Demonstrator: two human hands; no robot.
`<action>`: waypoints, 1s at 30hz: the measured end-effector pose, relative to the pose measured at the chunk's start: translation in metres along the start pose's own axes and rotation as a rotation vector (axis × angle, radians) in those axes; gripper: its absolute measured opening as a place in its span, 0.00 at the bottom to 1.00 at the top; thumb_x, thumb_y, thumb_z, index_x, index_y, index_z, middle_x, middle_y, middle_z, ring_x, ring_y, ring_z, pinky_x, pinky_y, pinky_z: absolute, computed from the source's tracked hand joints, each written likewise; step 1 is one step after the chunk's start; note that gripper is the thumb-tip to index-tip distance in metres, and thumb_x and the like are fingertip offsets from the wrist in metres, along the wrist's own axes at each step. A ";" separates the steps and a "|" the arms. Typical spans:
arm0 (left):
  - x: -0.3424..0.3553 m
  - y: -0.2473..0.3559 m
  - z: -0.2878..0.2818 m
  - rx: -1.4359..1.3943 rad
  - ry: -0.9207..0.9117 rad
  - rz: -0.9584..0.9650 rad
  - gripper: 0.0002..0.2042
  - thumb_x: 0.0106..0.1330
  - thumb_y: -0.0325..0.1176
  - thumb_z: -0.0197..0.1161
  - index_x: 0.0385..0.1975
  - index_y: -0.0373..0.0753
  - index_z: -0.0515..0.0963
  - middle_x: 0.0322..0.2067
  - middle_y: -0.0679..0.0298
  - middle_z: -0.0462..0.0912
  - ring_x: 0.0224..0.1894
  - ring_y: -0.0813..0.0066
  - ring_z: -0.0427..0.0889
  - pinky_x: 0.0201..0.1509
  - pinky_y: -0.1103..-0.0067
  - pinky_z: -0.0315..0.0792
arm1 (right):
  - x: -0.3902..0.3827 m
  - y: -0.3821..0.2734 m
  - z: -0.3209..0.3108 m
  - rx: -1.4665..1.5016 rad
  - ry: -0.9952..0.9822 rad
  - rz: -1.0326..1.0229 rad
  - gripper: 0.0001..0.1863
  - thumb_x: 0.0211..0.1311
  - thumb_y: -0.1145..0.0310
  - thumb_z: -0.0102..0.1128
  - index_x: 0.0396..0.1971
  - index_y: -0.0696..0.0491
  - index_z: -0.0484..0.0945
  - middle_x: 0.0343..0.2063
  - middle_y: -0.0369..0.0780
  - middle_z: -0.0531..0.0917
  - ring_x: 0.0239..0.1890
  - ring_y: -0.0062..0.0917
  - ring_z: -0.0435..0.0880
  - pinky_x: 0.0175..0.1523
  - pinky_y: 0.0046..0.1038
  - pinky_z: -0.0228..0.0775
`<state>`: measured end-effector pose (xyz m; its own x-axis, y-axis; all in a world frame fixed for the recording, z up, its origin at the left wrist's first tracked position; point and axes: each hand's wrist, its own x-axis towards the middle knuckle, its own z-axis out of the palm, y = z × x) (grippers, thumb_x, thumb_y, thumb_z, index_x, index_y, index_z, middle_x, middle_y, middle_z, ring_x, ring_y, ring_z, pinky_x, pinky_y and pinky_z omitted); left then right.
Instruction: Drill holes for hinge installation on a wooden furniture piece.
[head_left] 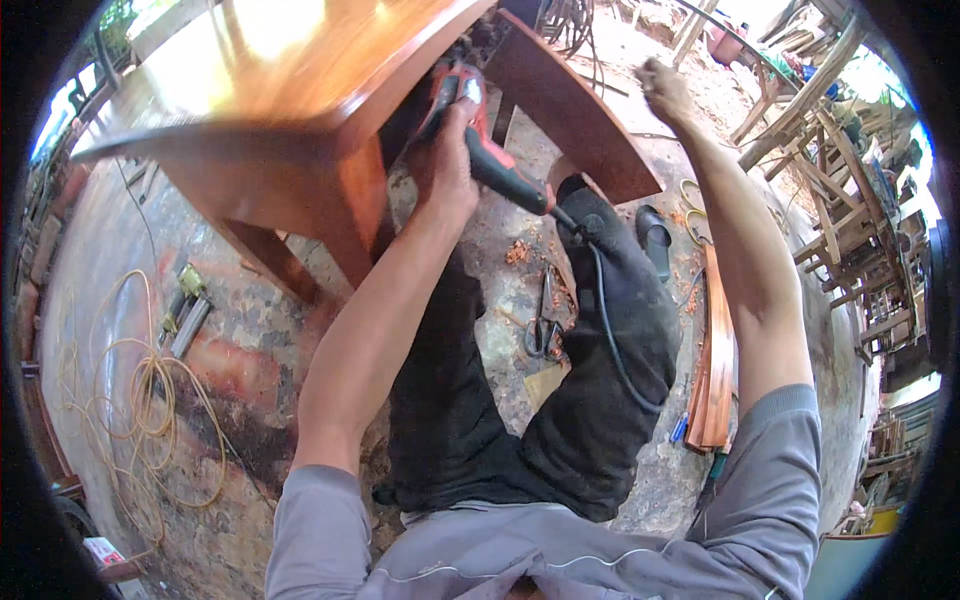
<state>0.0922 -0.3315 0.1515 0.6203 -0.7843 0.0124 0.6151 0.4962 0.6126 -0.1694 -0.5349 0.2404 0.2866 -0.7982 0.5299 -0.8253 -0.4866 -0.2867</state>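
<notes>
My left hand [450, 165] is wrapped round a red and black corded power drill [487, 150], at the corner of a glossy brown wooden table [250, 110]. The drill's front end is hidden in shadow under the tabletop edge. Its cord [607, 310] runs down over my right leg. Beside the drill a flat brown wooden panel [575, 115] slants out from the table. My right hand [665, 92] is raised past the panel's right side, its fingers closed. Whether anything small is between them cannot be seen.
Scissors [542, 325] and wood shavings [518, 251] lie on the floor between my legs. Wooden strips [712, 360] and a dark sandal [654, 243] are at my right. A coiled yellow hose [150, 390] and a metal tool [188, 310] lie left. Stacked wooden frames [850, 200] stand far right.
</notes>
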 end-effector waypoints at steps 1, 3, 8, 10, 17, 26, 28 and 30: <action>0.000 0.001 -0.002 0.026 -0.038 0.047 0.31 0.50 0.31 0.74 0.57 0.36 0.74 0.51 0.63 0.79 0.51 0.71 0.78 0.58 0.72 0.74 | 0.003 -0.006 0.005 0.006 -0.111 -0.078 0.26 0.72 0.48 0.53 0.49 0.59 0.78 0.40 0.53 0.86 0.45 0.40 0.86 0.52 0.38 0.74; 0.000 0.006 -0.004 -0.011 -0.086 0.040 0.24 0.55 0.34 0.71 0.54 0.37 0.77 0.49 0.65 0.80 0.50 0.73 0.79 0.56 0.73 0.74 | 0.003 -0.016 0.017 -0.035 -0.313 -0.123 0.39 0.67 0.35 0.51 0.53 0.61 0.77 0.43 0.55 0.85 0.47 0.43 0.85 0.55 0.38 0.73; -0.008 0.014 -0.003 -0.006 -0.056 -0.026 0.21 0.58 0.38 0.71 0.50 0.40 0.77 0.45 0.65 0.79 0.46 0.71 0.80 0.52 0.72 0.76 | -0.011 -0.030 0.025 0.016 -0.145 -0.176 0.36 0.62 0.34 0.57 0.36 0.61 0.82 0.26 0.51 0.85 0.33 0.45 0.87 0.42 0.43 0.76; -0.010 0.016 0.001 -0.022 -0.092 -0.041 0.24 0.58 0.39 0.71 0.53 0.39 0.75 0.46 0.62 0.78 0.46 0.69 0.81 0.50 0.69 0.78 | -0.020 -0.035 0.025 -0.292 -0.183 -0.357 0.32 0.60 0.38 0.63 0.44 0.55 0.78 0.30 0.49 0.86 0.36 0.45 0.86 0.42 0.46 0.75; -0.009 0.015 -0.005 -0.044 -0.098 -0.066 0.24 0.60 0.36 0.70 0.55 0.38 0.74 0.49 0.62 0.78 0.48 0.69 0.80 0.53 0.70 0.77 | 0.004 -0.021 0.034 -0.256 -0.160 -0.083 0.17 0.66 0.52 0.61 0.44 0.49 0.81 0.37 0.46 0.87 0.43 0.42 0.86 0.46 0.46 0.74; -0.041 0.007 -0.021 0.093 -0.080 -0.040 0.22 0.67 0.41 0.62 0.56 0.36 0.71 0.46 0.57 0.80 0.44 0.64 0.82 0.53 0.65 0.77 | 0.046 0.042 0.080 0.016 0.003 -0.047 0.16 0.65 0.58 0.64 0.45 0.53 0.79 0.34 0.49 0.86 0.37 0.42 0.86 0.44 0.43 0.74; -0.059 0.008 -0.025 0.102 -0.084 -0.097 0.24 0.67 0.40 0.62 0.60 0.35 0.68 0.50 0.56 0.79 0.48 0.62 0.82 0.55 0.64 0.77 | 0.049 0.051 0.089 0.077 0.085 -0.142 0.15 0.65 0.59 0.64 0.45 0.53 0.79 0.33 0.49 0.86 0.38 0.43 0.86 0.44 0.43 0.74; -0.074 0.008 -0.029 0.169 -0.117 -0.048 0.26 0.67 0.40 0.61 0.62 0.34 0.67 0.51 0.55 0.79 0.50 0.61 0.82 0.57 0.64 0.76 | 0.053 0.059 0.093 0.106 0.128 -0.131 0.15 0.66 0.59 0.63 0.45 0.53 0.79 0.34 0.49 0.86 0.40 0.44 0.85 0.46 0.42 0.74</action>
<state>0.0653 -0.2588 0.1328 0.5250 -0.8485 0.0659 0.5460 0.3952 0.7388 -0.1571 -0.6391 0.1771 0.3180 -0.6775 0.6632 -0.7276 -0.6229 -0.2874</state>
